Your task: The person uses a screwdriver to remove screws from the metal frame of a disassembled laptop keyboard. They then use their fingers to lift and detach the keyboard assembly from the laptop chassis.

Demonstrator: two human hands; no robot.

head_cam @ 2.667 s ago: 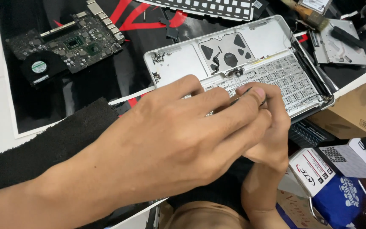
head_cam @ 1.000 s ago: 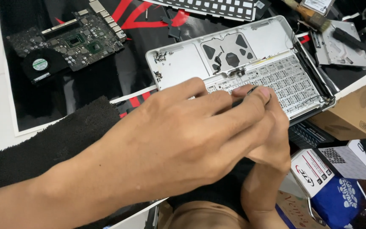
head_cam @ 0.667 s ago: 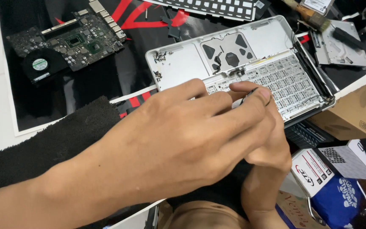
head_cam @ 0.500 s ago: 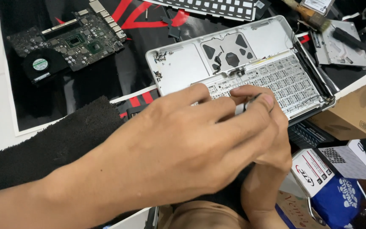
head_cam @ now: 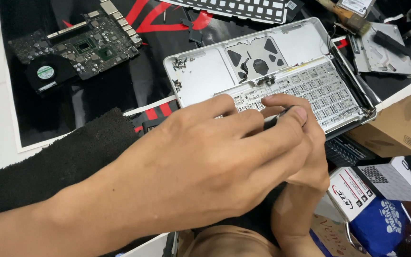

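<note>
moved: both hands have crept slightly right along the case since the earlier frames; nothing else on the mat has shifted.
grip: left hand (head_cam: 200, 166) is curled over the right hand (head_cam: 310, 157); fingers of both pinch a small dark tool (head_cam: 274, 119), tip hidden, so how firmly it's held can't be told.
thing: tool sits on the keyboard underside (head_cam: 310, 90) inside the open silver case (head_cam: 200, 81), near its front middle.
risk: tip skids off and scratches the keyboard backing, likely because the left hand blocks the view of the contact point.
risk 2: loose screws (head_cam: 179, 64) at the case's left corner could scatter if the case gets shoved.
edges: case right corner hangs near the table edge, just above the cardboard box (head_cam: 396, 128).
room: open mat to the left, between the case and the board (head_cam: 86, 45); towel (head_cam: 58, 162) under the left forearm; right side is crowded by boxes and the metal drive (head_cam: 386, 52).
</note>
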